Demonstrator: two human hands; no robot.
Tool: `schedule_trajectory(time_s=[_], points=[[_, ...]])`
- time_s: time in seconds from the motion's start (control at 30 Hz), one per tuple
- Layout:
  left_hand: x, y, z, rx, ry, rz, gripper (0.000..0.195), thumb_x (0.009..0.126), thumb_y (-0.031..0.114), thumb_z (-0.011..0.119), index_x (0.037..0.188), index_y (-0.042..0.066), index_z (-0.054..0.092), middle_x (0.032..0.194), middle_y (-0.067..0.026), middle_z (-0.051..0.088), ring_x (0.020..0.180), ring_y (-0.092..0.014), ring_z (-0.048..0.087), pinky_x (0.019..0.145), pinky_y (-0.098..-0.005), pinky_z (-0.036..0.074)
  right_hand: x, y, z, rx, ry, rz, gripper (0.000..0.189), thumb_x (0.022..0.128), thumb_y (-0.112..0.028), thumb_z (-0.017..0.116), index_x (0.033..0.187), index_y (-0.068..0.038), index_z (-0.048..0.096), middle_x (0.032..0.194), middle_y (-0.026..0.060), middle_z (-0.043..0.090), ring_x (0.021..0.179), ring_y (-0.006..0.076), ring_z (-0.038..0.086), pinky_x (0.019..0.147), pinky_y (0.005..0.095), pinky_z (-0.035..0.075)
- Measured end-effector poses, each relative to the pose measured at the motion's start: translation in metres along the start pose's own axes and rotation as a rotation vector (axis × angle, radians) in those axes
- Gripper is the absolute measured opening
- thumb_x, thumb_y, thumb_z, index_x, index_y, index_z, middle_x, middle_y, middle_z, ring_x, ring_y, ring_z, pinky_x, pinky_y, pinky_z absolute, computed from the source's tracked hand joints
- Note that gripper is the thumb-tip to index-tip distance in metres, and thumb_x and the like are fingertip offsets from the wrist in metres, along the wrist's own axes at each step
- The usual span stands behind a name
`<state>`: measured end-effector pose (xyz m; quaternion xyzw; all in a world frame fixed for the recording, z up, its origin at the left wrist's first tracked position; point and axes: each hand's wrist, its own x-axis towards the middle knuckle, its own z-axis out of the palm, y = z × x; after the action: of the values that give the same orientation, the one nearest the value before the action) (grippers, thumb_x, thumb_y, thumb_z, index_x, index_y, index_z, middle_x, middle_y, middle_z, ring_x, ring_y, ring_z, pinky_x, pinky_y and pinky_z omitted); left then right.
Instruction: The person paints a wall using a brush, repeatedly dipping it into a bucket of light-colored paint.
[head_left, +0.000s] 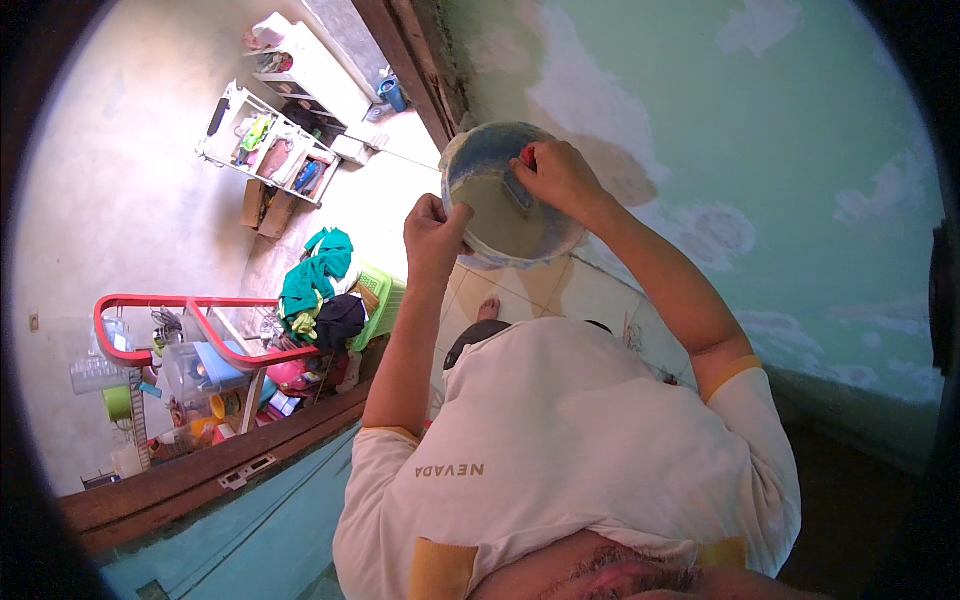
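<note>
My left hand (436, 229) grips the near-left rim of a round plastic bucket (480, 139), its thumb hooked over the edge. Inside lies a pale, smooth paste (495, 217), and dried residue coats the inner wall. My right hand (559, 176) reaches in over the right rim, closed around the red handle (529, 157) of a scraper. The flat blade (517, 195) points down into the bucket, its lower edge at the paste. The bucket is held up off the floor, tilted so that its inside faces me.
To the right is a green wall (720, 150) with whitish patches. A brown wooden door frame (420, 67) stands beyond the bucket. At left are a red-railed rack (195, 302) with plastic containers, a green basket (386, 300) heaped with clothes, and a white shelf (251, 150). Tiles (480, 289) cover the floor.
</note>
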<state>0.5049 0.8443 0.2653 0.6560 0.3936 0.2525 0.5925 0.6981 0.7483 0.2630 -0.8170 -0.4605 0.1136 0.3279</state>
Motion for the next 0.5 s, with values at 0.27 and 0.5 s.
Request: schedule_trajectory(time_s=[0.27,0.5], points=[[0.005,0.001,0.004,0.033,-0.013,0.001,0.022,0.079,0.013,0.070,0.074,0.003,0.051,0.060,-0.0046,0.054,0.044,-0.012,0.052,0.039,-0.0265,0.045,0.005,0.009,0.006,-0.021,0.005,-0.025,0.028,0.084,-0.026,0.062,0.073,-0.001,0.063,0.074,0.0227,0.064,0.073,0.0421,0.062,0.069,0.0502,0.049],[0.016,0.006,-0.003,0.029,-0.042,-0.005,0.023,0.079,0.014,0.070,0.075,0.003,0.050,0.062,-0.0044,0.053,0.046,-0.012,0.054,0.040,-0.0268,0.047,0.008,0.008,0.005,0.000,0.021,0.041,0.030,0.086,-0.029,0.063,0.077,-0.001,0.066,0.075,0.0221,0.065,0.073,0.0398,0.064,0.068,0.0484,0.050]])
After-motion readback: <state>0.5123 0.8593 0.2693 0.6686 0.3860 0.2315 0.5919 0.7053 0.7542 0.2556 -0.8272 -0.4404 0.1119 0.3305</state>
